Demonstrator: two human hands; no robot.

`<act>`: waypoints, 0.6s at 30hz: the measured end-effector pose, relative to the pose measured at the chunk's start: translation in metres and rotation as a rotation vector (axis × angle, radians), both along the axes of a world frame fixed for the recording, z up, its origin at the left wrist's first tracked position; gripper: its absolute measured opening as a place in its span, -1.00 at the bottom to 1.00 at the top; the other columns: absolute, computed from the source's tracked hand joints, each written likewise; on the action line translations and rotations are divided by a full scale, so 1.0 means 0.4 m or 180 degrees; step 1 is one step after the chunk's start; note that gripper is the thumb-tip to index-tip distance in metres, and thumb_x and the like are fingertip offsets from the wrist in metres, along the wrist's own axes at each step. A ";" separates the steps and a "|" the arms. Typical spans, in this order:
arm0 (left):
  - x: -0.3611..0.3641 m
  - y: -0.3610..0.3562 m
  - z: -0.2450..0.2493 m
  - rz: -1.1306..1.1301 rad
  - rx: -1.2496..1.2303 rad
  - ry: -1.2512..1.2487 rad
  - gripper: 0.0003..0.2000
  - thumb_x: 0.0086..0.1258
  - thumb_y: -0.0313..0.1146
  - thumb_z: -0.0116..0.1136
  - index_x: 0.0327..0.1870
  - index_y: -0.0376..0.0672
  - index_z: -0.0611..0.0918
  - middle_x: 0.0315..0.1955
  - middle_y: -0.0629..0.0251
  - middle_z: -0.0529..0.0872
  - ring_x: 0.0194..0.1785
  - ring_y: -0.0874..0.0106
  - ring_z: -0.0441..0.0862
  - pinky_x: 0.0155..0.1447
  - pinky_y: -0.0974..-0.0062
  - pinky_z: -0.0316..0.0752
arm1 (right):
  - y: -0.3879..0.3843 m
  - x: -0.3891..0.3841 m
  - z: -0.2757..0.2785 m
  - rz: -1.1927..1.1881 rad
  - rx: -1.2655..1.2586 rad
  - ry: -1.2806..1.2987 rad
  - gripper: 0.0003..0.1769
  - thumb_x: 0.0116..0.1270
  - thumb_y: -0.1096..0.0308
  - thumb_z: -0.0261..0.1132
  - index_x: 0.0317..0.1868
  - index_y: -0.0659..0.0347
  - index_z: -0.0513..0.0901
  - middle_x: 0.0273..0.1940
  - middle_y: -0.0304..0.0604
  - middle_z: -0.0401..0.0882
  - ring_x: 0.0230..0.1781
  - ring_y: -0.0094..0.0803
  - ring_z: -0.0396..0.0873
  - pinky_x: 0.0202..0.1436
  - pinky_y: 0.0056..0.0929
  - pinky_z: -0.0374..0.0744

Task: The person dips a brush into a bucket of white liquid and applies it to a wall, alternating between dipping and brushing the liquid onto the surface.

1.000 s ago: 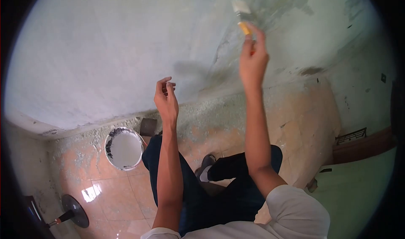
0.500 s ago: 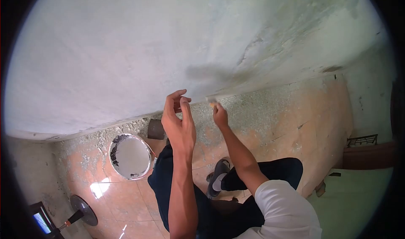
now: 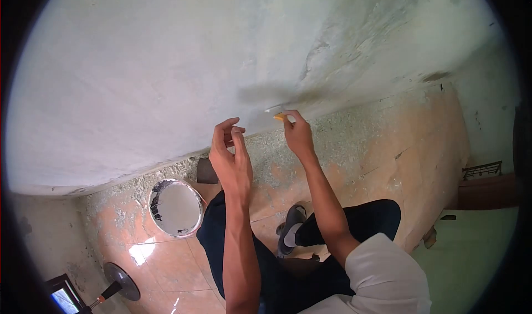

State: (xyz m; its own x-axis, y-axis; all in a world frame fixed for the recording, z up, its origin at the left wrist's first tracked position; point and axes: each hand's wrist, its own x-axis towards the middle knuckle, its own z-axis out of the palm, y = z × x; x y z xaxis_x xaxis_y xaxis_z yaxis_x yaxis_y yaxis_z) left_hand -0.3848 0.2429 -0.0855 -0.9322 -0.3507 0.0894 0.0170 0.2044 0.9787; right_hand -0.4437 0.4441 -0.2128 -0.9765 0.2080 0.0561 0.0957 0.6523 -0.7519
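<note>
My right hand (image 3: 299, 135) grips a putty knife (image 3: 279, 116) by its yellow handle. Its blade meets the lower part of the pale, patchy wall (image 3: 166, 70), with a streak of white along the blade's edge. To the left, my left hand (image 3: 230, 157) is raised in front of the wall, fingers loosely bent and apart, holding nothing. Below and left of it, a round bucket (image 3: 201, 208) stands on the floor, with whitish paste inside and dark smears on its inner side.
A dark brown piece (image 3: 207, 171) sits beside the bucket at the wall's foot. Flaky debris (image 3: 338, 142) covers the tiled floor (image 3: 172, 261) along the wall. At lower left are a round black stand base (image 3: 123, 281) and a lit screen (image 3: 65, 301).
My right hand and the putty knife have moved up the wall from near its bottom edge. My left hand keeps nearly the same pose. The view has shifted slightly.
</note>
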 end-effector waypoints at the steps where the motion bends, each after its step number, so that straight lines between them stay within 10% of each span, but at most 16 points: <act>1: -0.004 -0.004 -0.001 0.0046 0.0074 0.0009 -0.70 0.78 -0.29 0.07 0.22 -0.29 0.74 -0.13 0.13 0.85 -0.05 0.33 0.77 0.15 0.28 0.63 | 0.000 0.031 0.073 -0.0056 -0.0262 0.0153 -0.72 0.70 0.39 0.29 0.32 0.10 0.70 -0.40 -0.01 0.73 -0.45 -0.16 0.73 -0.32 -0.24 0.57; 8: 0.027 0.032 -0.004 0.0054 0.0446 0.0204 -0.75 0.77 -0.34 0.08 0.19 -0.26 0.73 -0.16 0.13 0.86 -0.10 0.36 0.78 0.10 0.32 0.64 | -0.002 0.098 0.381 -0.0250 -0.0545 0.1292 -0.60 0.76 0.34 0.27 0.50 0.12 0.60 -0.52 -0.34 0.42 -0.50 -0.63 0.34 -0.43 -0.44 0.32; 14: 0.030 0.043 -0.001 0.0155 0.0564 0.0160 -0.76 0.77 -0.36 0.09 0.19 -0.29 0.73 -0.17 0.14 0.86 -0.07 0.37 0.79 0.15 0.34 0.65 | -0.036 0.093 0.132 -0.0232 -0.0877 0.2117 -0.49 0.75 0.36 0.28 0.62 0.20 0.53 -0.35 -0.22 0.67 -0.45 -0.62 0.44 -0.36 -0.51 0.44; 18: 0.009 0.045 -0.012 0.0236 0.0559 -0.0016 -0.76 0.77 -0.36 0.10 0.19 -0.28 0.73 -0.18 0.14 0.86 -0.06 0.36 0.80 0.18 0.33 0.65 | -0.045 0.030 -0.270 -0.0228 -0.0230 0.1457 -0.50 0.74 0.43 0.25 0.61 0.19 0.55 0.30 0.15 0.82 -0.03 -0.25 0.88 -0.02 -0.38 0.74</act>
